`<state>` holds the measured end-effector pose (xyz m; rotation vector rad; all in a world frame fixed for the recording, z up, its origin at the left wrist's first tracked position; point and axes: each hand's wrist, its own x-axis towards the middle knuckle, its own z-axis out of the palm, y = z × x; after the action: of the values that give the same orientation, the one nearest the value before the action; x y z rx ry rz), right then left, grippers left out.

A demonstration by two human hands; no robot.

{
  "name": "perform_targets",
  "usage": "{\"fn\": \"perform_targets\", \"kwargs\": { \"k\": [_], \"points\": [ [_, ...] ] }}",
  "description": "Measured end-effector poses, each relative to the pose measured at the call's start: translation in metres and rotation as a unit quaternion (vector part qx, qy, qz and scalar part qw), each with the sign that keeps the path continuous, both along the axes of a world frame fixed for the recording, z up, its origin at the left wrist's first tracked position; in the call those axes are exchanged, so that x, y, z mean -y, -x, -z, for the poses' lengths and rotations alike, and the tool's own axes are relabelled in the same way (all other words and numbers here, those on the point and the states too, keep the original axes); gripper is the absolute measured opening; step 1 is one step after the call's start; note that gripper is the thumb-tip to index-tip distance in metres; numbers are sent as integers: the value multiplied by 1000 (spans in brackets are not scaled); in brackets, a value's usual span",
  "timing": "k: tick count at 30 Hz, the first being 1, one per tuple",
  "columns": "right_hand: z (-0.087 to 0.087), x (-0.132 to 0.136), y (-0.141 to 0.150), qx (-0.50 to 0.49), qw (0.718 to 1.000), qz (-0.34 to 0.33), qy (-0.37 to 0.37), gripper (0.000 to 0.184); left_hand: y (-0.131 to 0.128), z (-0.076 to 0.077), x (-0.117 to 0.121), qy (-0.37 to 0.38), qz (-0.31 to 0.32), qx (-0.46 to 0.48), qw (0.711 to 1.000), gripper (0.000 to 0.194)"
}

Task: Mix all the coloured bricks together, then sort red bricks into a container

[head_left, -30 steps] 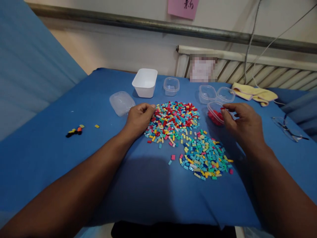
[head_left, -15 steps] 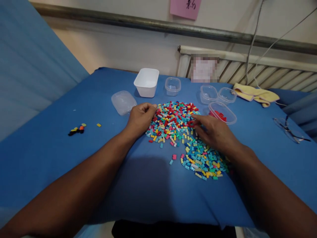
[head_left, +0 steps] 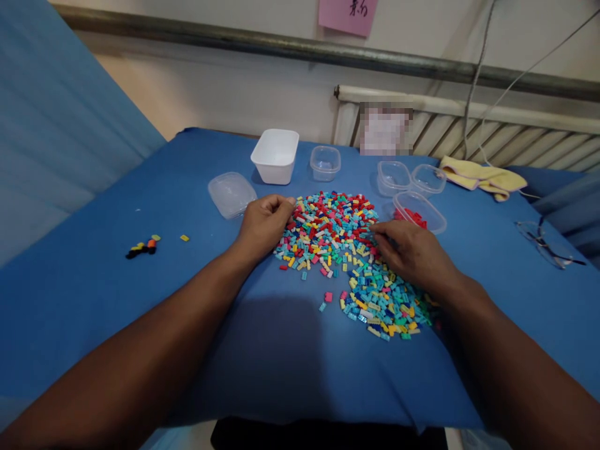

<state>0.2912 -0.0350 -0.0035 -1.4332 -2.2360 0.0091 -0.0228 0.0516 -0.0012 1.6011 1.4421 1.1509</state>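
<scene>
A big pile of small coloured bricks [head_left: 328, 228] lies in the middle of the blue table [head_left: 140, 294], with a smaller, mostly turquoise pile [head_left: 384, 306] in front of it to the right. My left hand [head_left: 263, 224] rests curled at the big pile's left edge, fingers closed on something I cannot make out. My right hand [head_left: 412, 253] lies over the right edge of the piles, fingertips pinched together at the bricks. Just beyond it stands a clear round tub [head_left: 422, 212] holding red bricks.
At the back stand a white rectangular tub [head_left: 275, 156], a clear lid [head_left: 230, 194] and three small clear tubs [head_left: 325, 162] [head_left: 392, 177] [head_left: 429, 178]. A few loose dark and yellow pieces [head_left: 140, 247] lie at the left. A yellow cloth [head_left: 482, 176] and glasses [head_left: 546, 244] lie at the right.
My right hand has come away from the tub of red bricks and moved left and down onto the right edge of the brick piles. My left hand has stayed put.
</scene>
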Motion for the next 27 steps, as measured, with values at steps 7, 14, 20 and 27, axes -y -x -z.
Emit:
{"fn": "perform_targets", "kwargs": {
  "k": [7, 14, 20, 27],
  "points": [
    [-1, 3, 0, -46, 998, 5, -31, 28, 0, 1, -1, -1, 2, 5, 1000, 35],
    [-4, 7, 4, -62, 998, -24, 10, 31, 0, 1, -1, -1, 7, 6, 1000, 37],
    [1, 8, 6, -71, 995, -63, 20, 30, 1, 2, -1, -1, 5, 15, 1000, 36],
    [2, 5, 15, -67, 992, -102, 8, 34, 1, 1, -1, -3, 4, 8, 1000, 35]
  ]
}}
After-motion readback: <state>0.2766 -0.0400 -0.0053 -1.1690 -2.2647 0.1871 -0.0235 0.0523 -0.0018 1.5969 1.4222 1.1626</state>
